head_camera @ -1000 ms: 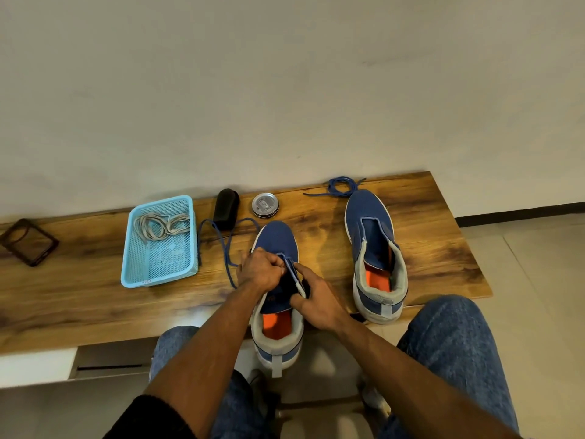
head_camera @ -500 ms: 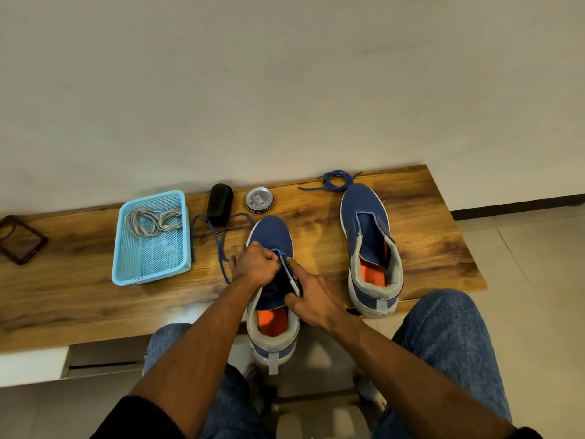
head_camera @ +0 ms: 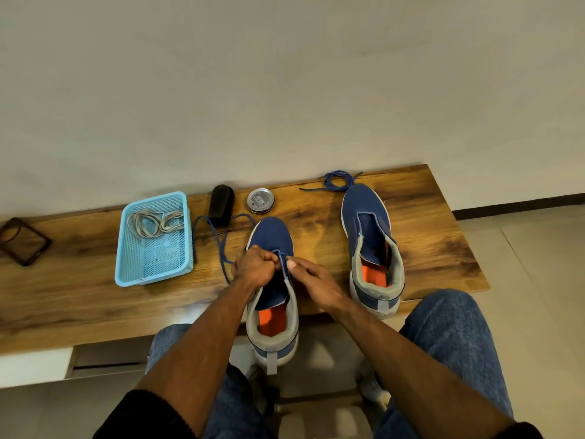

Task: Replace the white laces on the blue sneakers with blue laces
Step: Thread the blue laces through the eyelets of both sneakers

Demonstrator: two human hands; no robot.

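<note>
Blue sneaker (head_camera: 271, 299) sits nearest me, heel hanging over the near edge of the wooden bench (head_camera: 443, 242), toe pointing far. My left hand (head_camera: 253, 269) curls tight on the blue lace (head_camera: 221, 245) at the eyelets; my right hand (head_camera: 313, 280) pinches the shoe's right flap, thumb forward. The lace loops off left. To the right stands the second sneaker (head_camera: 370, 239), a coiled blue lace (head_camera: 337, 181) beyond its toe. Far left, white laces (head_camera: 155, 223) lie in the light-blue basket (head_camera: 152, 264).
</note>
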